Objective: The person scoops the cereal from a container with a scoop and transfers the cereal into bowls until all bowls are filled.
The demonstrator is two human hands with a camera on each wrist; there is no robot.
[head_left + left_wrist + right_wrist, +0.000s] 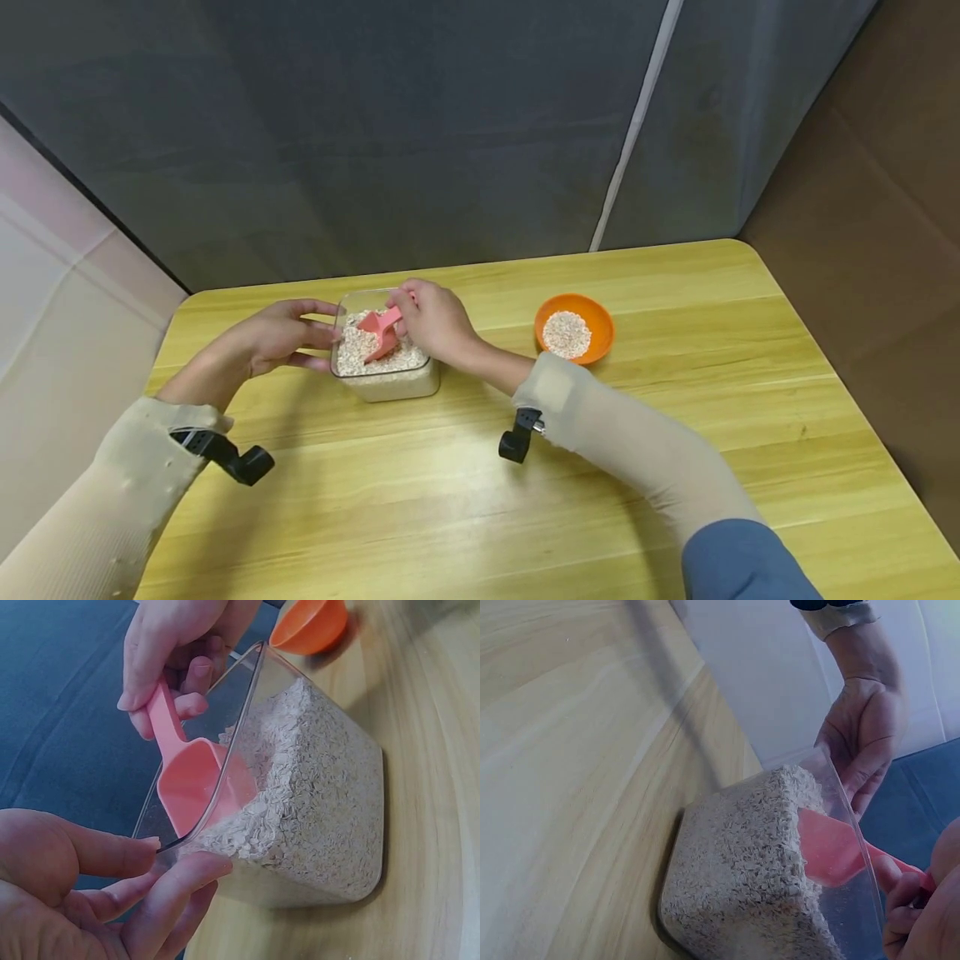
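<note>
a: where's the scoop?
b: the pink scoop [381, 330] is in the clear container [390, 385] of oats [358, 350], bowl dug into the grain, handle up toward the far right; the right hand [432, 319] pinches that handle, fingers curled round it.
a: and the other hand?
b: the left hand [272, 337] clasps the container's left wall, thumb on the far rim, fingers curled on the near side; thumb and fingers lie apart with the wall between them.
a: room around it?
b: the container sits toward the far left of the wooden table [675, 467], near the far edge; the orange bowl [597, 318] of oats stands well apart to the right; bare wood runs near and right of both.
a: any writing?
b: no label or lettering can be read on container, scoop or bowl.
</note>
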